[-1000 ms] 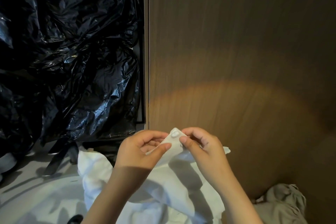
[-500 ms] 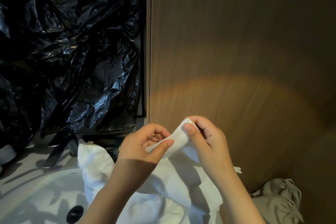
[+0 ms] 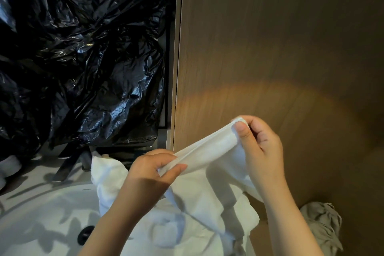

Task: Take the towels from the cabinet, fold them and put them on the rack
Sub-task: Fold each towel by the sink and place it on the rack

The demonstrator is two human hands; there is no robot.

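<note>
White towel (image 3: 207, 147), soft and creased, pinched between left hand (image 3: 151, 170) and right hand (image 3: 259, 147).

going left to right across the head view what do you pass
black plastic bags -> left hand -> edge of the white towel pinched between both hands -> right hand -> grey cloth

A white towel (image 3: 207, 197), its top edge pulled taut on a slant between two hands: the left hand (image 3: 149, 172) pinches the lower end, the right hand (image 3: 259, 147) pinches the higher corner. The rest hangs below in loose, crumpled folds.
</note>
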